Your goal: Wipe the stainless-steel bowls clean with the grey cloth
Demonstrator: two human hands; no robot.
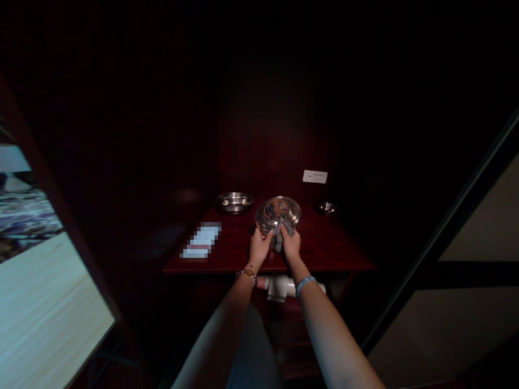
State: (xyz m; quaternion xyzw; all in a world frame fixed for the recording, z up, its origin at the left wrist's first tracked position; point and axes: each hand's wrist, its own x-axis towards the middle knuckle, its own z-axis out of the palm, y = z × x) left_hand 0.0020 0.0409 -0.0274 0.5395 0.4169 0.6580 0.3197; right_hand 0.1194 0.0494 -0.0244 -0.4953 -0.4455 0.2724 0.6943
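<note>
A round, shiny stainless steel dish (268, 212) is tilted up above the dark red desk. My left hand (260, 247) is closed on its near left edge. Bunched in my right hand (291, 243) is a grey cloth (278, 241), pressed against the near part of the dish, with one end hanging down between my hands. The fingers behind the dish and under the cloth are hidden.
The desk (324, 248) holds a stack of steel dishes (234, 202) at back left, a small steel bowl (326, 208) at back right, and a blurred-out pale sheet (201, 241) at left. A socket panel (315, 176) is on the back wall. Dark side panels flank the desk.
</note>
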